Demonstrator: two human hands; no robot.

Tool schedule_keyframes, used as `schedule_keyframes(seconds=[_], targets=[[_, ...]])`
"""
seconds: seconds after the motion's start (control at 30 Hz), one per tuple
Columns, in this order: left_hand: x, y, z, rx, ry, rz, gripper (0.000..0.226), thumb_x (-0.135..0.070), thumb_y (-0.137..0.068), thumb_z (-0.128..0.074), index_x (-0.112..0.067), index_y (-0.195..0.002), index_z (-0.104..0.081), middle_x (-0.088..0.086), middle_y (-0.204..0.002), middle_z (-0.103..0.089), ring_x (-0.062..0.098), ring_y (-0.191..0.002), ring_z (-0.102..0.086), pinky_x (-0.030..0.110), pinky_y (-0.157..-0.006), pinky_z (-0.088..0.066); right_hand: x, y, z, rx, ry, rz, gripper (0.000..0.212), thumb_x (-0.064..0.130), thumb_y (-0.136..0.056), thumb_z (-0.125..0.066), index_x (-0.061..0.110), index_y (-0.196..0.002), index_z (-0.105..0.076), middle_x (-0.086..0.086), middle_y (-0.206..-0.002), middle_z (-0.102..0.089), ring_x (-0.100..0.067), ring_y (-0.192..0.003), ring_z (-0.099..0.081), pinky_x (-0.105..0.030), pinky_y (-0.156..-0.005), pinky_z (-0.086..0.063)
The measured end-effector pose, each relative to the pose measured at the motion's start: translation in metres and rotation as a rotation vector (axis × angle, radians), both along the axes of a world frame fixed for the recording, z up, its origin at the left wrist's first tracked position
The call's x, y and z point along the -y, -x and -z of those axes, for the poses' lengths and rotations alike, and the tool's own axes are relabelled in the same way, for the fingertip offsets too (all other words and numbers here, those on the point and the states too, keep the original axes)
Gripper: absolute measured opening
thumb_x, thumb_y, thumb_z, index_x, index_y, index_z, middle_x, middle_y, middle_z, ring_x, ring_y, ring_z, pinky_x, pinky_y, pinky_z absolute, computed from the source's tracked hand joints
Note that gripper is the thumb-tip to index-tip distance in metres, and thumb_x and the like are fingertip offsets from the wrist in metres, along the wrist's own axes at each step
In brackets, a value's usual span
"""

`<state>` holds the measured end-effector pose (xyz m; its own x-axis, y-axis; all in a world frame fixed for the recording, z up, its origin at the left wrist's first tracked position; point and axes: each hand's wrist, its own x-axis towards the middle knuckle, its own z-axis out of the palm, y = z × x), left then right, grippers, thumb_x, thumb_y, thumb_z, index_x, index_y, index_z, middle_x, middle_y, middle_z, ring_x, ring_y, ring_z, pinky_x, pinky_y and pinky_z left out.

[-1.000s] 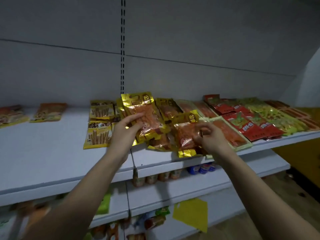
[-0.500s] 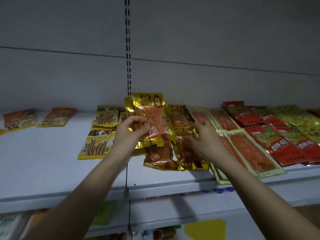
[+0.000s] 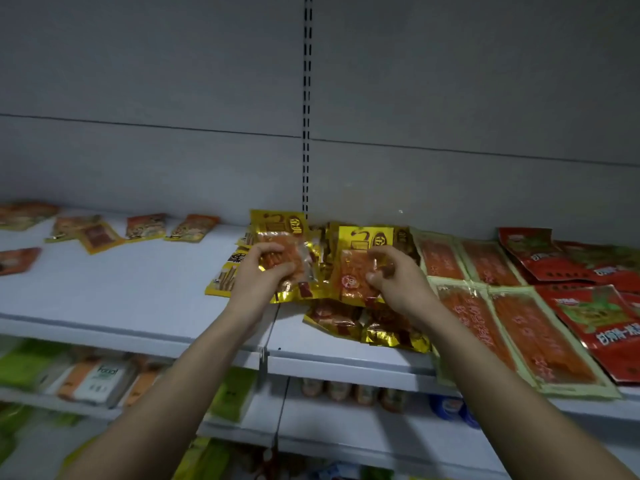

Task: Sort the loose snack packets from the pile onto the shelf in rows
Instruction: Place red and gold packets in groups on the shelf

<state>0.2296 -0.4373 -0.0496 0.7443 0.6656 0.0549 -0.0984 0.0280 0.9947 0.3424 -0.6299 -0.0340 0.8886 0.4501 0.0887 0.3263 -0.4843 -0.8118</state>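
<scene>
Counted on shelf (image 3: pixel 138 306): two hands (image 3: pixel 258 277), each gripping one gold packet (image 3: pixel 282 251). Four long orange packets (image 3: pixel 474 317) right of the hands. Five small orange-yellow packets (image 3: pixel 145 226) far left, a sixth (image 3: pixel 19 259) nearer the shelf's front edge. Red packets (image 3: pixel 595 327) overlap; count unclear.

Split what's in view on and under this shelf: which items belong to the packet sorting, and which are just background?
In the job:
left hand gripping a gold packet
right hand gripping another gold packet
gold pile
shelf

Background:
lower-shelf goods
slotted upright
</scene>
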Motion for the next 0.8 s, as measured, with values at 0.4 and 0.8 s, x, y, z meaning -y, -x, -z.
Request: schedule_keyframes(seconds=[0.4,0.8], targets=[[0.021,0.037,-0.017,-0.003,0.059,-0.053,0.039,0.011,-0.085,-0.059,-0.017,-0.113,-0.062,0.01,-0.112,-0.062,0.027,-0.098,-0.063,0.036,-0.079,-0.054,-0.033,0.026,0.019,0.228,0.49,-0.167,0.048,0.039,-0.094,-0.063,0.02,-0.137,-0.051,-0.013,-0.138,-0.046,-0.032,-0.13,-0.04,-0.04,-0.105,-0.038],[0.038,0.033,-0.02,-0.019,0.106,0.01,0.073,0.014,-0.085,-0.067,-0.021,-0.137,-0.031,0.023,-0.122,-0.059,0.031,-0.099,-0.067,0.027,-0.063,-0.058,0.003,0.021,-0.008,0.311,0.217,-0.215,0.016,0.022,-0.098,-0.052,0.018,-0.109,-0.063,-0.005,-0.104,-0.065,-0.019,-0.086,-0.063,-0.034,-0.074,-0.049]])
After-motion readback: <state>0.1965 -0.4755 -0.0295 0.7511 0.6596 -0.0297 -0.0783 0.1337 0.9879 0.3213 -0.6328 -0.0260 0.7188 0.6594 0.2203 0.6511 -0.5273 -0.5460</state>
